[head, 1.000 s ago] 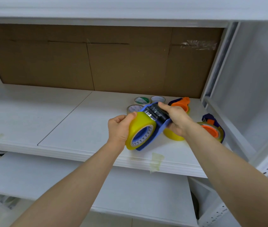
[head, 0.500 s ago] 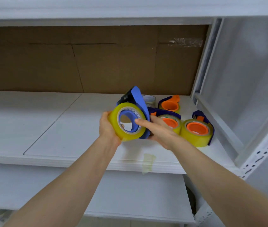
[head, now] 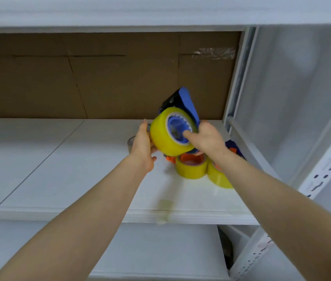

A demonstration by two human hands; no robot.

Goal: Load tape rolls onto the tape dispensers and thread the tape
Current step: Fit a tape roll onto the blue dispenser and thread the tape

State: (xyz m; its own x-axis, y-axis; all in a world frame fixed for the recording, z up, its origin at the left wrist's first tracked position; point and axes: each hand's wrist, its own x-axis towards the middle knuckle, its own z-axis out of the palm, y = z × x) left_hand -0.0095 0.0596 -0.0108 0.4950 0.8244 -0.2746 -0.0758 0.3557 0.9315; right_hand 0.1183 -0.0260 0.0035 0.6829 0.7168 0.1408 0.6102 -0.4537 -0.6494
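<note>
Roll (head: 163, 134) w/ dispenser (head: 188, 104) betw. both hands.

We have a single head-worn view, looking forward and slightly down into a white shelf (head: 63, 171) with its cardboard back panel (head: 104, 78) facing us. It sits close, both forearms reaching in from the bottom edge toward the shelf's right rear corner.

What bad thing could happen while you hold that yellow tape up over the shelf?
1. The blue dispenser with its yellow roll is held in the air; the left hand only rests against the roll's side, so it might slip and fall.
2. It would land on the loaded dispensers right below.
3. The right hand has a finger in the hub, which could get pinched.
</note>
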